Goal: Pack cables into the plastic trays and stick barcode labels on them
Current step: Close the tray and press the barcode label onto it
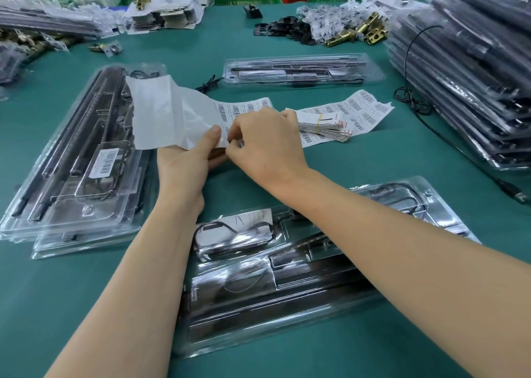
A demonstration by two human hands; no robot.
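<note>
My left hand [188, 162] grips the lower edge of a long barcode label sheet [172, 113], whose left part is bare backing paper. My right hand [264, 139] pinches a label at the sheet's edge beside my left thumb. Under my forearms lies a clear plastic tray [258, 306] with black rails and a coiled cable, no label visible on it. At the left, a stack of closed trays [71, 176] carries a barcode label [105, 159] on top. Another packed tray [298, 70] lies farther back in the middle.
A rubber-banded bundle of cards [327, 125] rests on a second label sheet [359, 110]. A tall stack of packed trays [465, 76] fills the right side. A loose black cable [416, 102] with a USB plug [517, 196] trails over the green table. Brass hardware and bags lie at the back.
</note>
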